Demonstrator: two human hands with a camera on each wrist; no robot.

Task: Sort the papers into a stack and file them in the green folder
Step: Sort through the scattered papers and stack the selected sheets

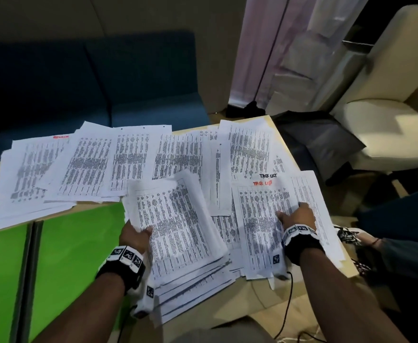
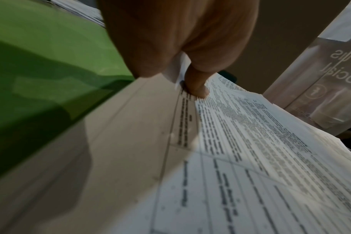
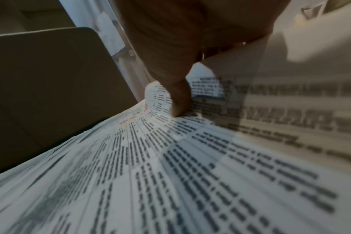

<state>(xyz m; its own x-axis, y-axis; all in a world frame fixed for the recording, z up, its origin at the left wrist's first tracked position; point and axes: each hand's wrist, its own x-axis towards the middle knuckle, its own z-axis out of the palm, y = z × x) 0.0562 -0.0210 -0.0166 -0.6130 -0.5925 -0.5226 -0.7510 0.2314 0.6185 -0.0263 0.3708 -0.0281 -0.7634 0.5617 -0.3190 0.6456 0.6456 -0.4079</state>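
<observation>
Maybe halfway, I'd guess: left hand pinches a partial stack by its edge, right hand thumbs the next sheet (pinched or just pressed, can't tell), loose papers sit beyond both, green folder open just left, nothing filed.

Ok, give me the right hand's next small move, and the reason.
Probably lift the red-titled sheet across onto the stack. The right hand pinches that sheet, the left hand grips the stack beside it, and the green folder lies open, unfilled.
</observation>
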